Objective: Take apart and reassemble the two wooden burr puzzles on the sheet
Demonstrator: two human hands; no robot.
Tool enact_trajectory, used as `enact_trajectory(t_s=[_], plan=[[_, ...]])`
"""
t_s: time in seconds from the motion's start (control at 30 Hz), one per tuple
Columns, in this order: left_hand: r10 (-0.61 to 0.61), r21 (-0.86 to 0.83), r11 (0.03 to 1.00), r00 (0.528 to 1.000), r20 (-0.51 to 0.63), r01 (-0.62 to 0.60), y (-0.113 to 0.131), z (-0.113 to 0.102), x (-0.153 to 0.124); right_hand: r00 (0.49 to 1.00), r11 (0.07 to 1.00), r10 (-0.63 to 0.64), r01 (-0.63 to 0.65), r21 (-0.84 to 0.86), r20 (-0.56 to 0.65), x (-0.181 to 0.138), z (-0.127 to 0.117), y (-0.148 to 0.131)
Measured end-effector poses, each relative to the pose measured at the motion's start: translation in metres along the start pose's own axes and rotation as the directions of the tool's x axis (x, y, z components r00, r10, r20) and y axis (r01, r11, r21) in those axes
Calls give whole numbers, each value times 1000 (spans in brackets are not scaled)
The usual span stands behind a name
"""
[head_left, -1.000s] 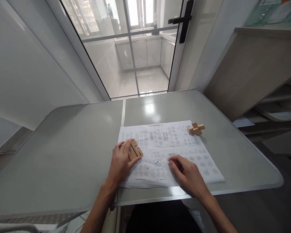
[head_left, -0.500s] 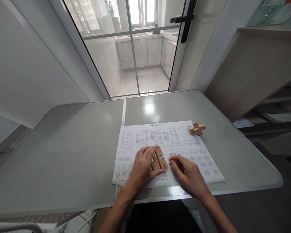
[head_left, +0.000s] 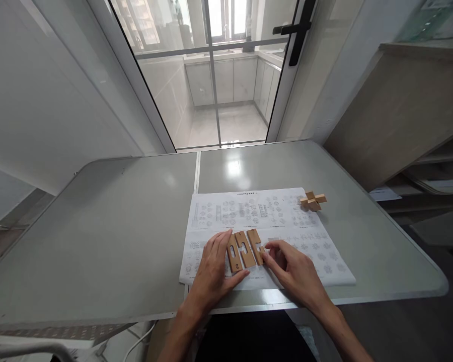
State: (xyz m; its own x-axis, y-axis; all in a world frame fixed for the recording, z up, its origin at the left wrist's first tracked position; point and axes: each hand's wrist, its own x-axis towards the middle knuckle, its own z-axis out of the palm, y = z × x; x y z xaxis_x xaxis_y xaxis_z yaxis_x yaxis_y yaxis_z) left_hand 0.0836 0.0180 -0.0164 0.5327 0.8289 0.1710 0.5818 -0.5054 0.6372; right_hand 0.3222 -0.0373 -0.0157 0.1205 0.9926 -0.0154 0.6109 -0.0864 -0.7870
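Observation:
Three flat wooden puzzle pieces lie side by side on a printed sheet [head_left: 287, 261]. The left puzzle piece [head_left: 238, 265] has a long slot and a number 2. A notch is cut in the middle puzzle piece [head_left: 249, 260], and another in the right puzzle piece [head_left: 253, 237]. My left hand [head_left: 213, 266] lies open, fingers stretched along the left piece's outer edge and thumb below it. With thumb and index finger, my right hand [head_left: 292, 264] pinches the right piece near its lower right edge; its other fingers are curled.
An assembled wooden cross-shaped puzzle [head_left: 313, 201] sits on the sheet's upper right corner. The grey table [head_left: 136, 226] has a seam and a rounded right corner. Beyond it stands a glass door [head_left: 234, 85]; shelves [head_left: 419, 176] are at the right.
My left hand has drawn left, uncovering the left piece with the number 2. The pieces now lie more spread out, and my right hand has closed on the right piece. The view has shifted slightly.

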Motion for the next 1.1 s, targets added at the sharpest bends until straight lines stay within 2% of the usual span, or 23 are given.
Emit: enact_trajectory(t_s=[0.3, 0.47, 0.7, 0.77, 0.83, 0.93, 1.0, 1.1], plan=[[12, -18, 1000, 1000, -17, -12, -4, 1, -4, 996, 983, 88, -83, -165, 25, 9, 6, -15], [-1, -47, 999, 999, -46, -2, -5, 1, -8, 993, 980, 113, -108, -166, 18, 9, 9, -18], [-30, -101, 995, 995, -98, 20, -2, -1, -9, 997, 997, 68, -69, -27, -32, -2, 12, -14], [-22, -105, 994, 993, -112, 10, -1, -3, -9, 995, 992, 84, -80, 97, -44, -5, 12, -15], [10, -106, 994, 991, -134, -24, 1, -6, -10, 989, 941, 139, -116, 317, -51, -9, 10, -19], [66, -149, 985, 983, -174, -93, 10, -10, -12, 978, 769, 194, -198, 607, 73, -17, 4, -29], [73, -220, 968, 975, -209, -120, 19, -12, -15, 961, 683, 158, -271, 678, 226, -22, -1, -36], [39, -340, 932, 966, -257, -128, 31, -14, -17, 912, 618, 60, -353, 702, 406, -25, -6, -46]])
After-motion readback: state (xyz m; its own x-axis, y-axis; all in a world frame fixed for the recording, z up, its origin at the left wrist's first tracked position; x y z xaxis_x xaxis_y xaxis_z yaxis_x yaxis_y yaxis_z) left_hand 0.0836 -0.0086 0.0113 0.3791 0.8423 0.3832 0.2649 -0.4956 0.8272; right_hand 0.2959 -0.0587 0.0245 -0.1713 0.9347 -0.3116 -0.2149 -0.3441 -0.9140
